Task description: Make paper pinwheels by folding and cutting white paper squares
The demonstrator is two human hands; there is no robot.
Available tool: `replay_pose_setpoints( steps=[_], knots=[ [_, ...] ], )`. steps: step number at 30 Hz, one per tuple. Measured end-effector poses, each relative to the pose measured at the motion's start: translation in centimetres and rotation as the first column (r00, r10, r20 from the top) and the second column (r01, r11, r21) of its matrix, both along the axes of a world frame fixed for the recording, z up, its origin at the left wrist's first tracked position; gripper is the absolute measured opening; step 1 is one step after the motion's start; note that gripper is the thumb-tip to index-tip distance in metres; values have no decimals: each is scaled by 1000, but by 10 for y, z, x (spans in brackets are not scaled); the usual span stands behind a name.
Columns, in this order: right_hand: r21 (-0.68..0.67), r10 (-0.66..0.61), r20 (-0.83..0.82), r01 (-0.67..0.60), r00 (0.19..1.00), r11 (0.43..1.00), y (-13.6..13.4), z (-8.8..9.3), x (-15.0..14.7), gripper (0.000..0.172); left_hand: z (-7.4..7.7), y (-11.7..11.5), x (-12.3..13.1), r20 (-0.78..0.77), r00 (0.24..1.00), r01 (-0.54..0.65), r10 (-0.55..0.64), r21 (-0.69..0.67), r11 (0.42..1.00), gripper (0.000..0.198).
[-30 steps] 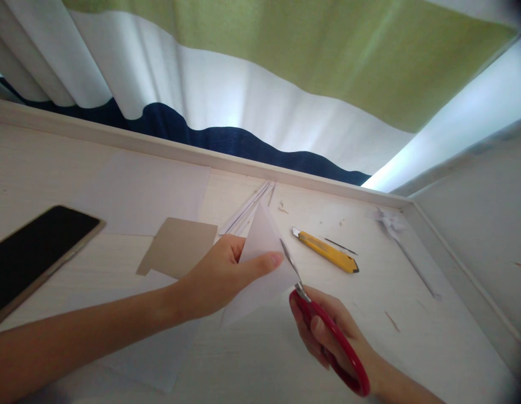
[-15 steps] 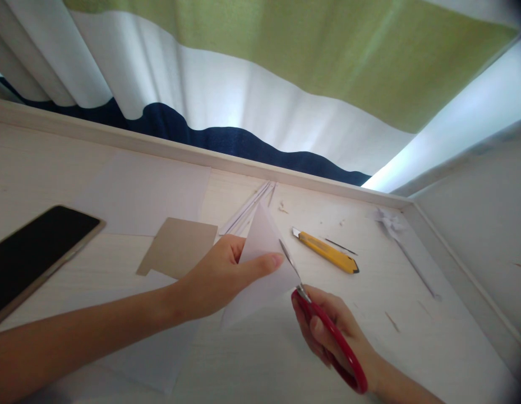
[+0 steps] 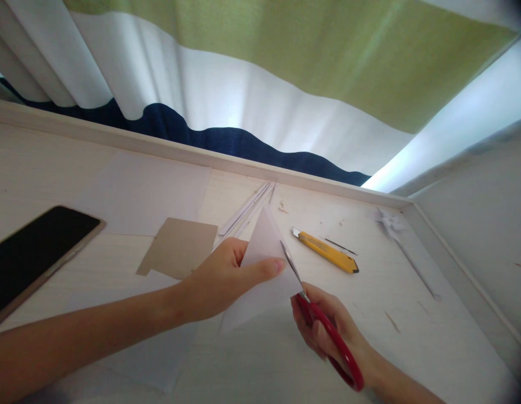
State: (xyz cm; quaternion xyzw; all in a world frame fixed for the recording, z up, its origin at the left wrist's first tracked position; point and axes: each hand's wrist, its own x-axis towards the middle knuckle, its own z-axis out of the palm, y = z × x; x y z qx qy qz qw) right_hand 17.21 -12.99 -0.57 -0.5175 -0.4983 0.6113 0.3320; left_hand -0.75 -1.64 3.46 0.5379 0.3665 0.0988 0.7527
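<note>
My left hand [image 3: 226, 275] grips a white sheet of paper [image 3: 264, 289], folded into a triangle, with the thumb pressed on its front face. Red-handled scissors [image 3: 333, 336] are in my right hand [image 3: 327, 320], its fingers wrapped round the handles. The scissors' blades lie along the right edge of the paper, pointing up and away from me; the lower blade is partly hidden by the paper. Both hands hold their things above the table, close together.
A yellow utility knife [image 3: 327, 251] lies beyond my right hand, beside a thin dark stick [image 3: 341, 246]. Paper strips [image 3: 245, 209], a brown card [image 3: 180, 244], white sheets [image 3: 155, 191] and a phone [image 3: 37, 252] lie leftward. A paper pinwheel [image 3: 392, 221] rests at right. Raised edging [image 3: 243, 167] borders the back.
The paper and my left hand have shifted very slightly toward me and to the right. The scissors' handles have moved slightly left, with the blades still at the paper's edge.
</note>
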Motion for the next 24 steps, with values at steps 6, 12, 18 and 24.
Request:
replay_pose_setpoints(
  steps=[6,12,18,24],
  knots=[
    [22,-15,-19,15,1000,1000,3,3,-4,41,0,0,0,-10,1000,7,-7,12,1000,30],
    [0,-39,-59,39,997,999,3,5,-7,40,0,0,0,-21,1000,14,-14,9,1000,30],
    [22,-47,-51,48,998,999,1,2,-7,39,-2,0,0,13,1000,9,-9,-21,1000,29],
    [22,-54,-66,56,996,998,1,0,-6,41,-3,0,1,8,1000,16,-16,-10,1000,29]
  ],
)
